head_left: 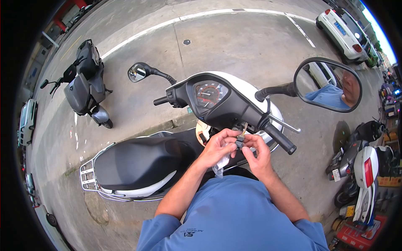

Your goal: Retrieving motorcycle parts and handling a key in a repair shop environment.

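Between my two hands is a small dark wire connector, with thin coloured wires running up from it toward the scooter's handlebar. My left hand is closed, its thumb and fingers pinching the connector from the left. A crumpled clear plastic bag hangs from under that hand. From the other side, my right hand grips the connector between thumb and fingertips. Both hands are just below the scooter's dashboard, near the right handlebar grip. A cream-coloured part shows beside my left hand.
The scooter's black seat and chrome rear rack extend left. Its mirrors stick out over the handlebar. A grey scooter stands far left. Scooters and a red box are at right; a white car is behind.
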A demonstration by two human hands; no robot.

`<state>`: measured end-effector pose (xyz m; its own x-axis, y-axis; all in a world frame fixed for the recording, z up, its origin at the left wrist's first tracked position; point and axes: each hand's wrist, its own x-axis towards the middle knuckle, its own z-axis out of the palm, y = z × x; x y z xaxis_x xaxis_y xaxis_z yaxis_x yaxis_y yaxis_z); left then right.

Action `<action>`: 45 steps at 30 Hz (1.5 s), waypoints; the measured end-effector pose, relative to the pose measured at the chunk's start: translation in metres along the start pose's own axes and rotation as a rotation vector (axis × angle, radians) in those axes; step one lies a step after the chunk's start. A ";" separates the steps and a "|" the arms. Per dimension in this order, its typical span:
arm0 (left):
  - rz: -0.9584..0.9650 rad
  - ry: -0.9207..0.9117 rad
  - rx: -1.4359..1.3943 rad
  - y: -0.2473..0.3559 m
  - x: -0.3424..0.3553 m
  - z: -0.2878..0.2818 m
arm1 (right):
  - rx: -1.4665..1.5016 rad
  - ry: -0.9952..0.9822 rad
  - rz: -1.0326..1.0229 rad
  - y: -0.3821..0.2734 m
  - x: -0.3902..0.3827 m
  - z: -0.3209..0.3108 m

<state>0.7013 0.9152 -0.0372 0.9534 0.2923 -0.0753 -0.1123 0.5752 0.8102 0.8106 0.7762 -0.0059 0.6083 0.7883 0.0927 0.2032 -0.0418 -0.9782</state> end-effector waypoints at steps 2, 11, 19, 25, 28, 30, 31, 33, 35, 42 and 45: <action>-0.002 -0.036 -0.043 -0.001 0.003 0.001 | 0.062 0.026 -0.045 0.004 0.000 0.000; 0.029 -0.064 -0.136 -0.007 0.009 0.006 | -0.058 0.019 -0.148 0.005 0.006 -0.007; 0.011 -0.028 -0.131 -0.007 0.008 0.008 | 0.014 0.009 -0.069 0.005 0.004 -0.008; 0.036 -0.006 -0.123 0.001 0.008 0.010 | 0.297 -0.004 0.126 -0.010 0.005 -0.006; 0.053 0.018 -0.094 0.000 0.006 0.012 | 0.336 -0.027 0.166 -0.009 0.004 -0.009; 0.024 0.025 -0.056 -0.003 0.005 0.009 | 0.334 -0.043 0.162 -0.009 0.004 -0.008; 0.023 0.023 -0.057 -0.002 0.005 0.010 | 0.340 -0.027 0.151 -0.010 0.005 -0.008; 0.018 0.037 -0.032 0.000 0.006 0.012 | 0.345 -0.008 0.140 -0.012 0.006 -0.008; 0.011 0.040 0.004 0.001 0.005 0.011 | 0.312 -0.057 0.108 -0.012 0.007 -0.009; 0.014 0.001 -0.120 -0.005 0.002 0.011 | -0.094 -0.178 -0.031 -0.011 0.017 -0.019; -0.034 -0.052 -0.186 -0.006 0.005 0.010 | -0.103 -0.163 -0.100 -0.001 0.016 -0.019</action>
<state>0.7094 0.9055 -0.0370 0.9702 0.2329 -0.0664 -0.1252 0.7171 0.6856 0.8348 0.7771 0.0005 0.4506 0.8802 0.1492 0.3386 -0.0139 -0.9408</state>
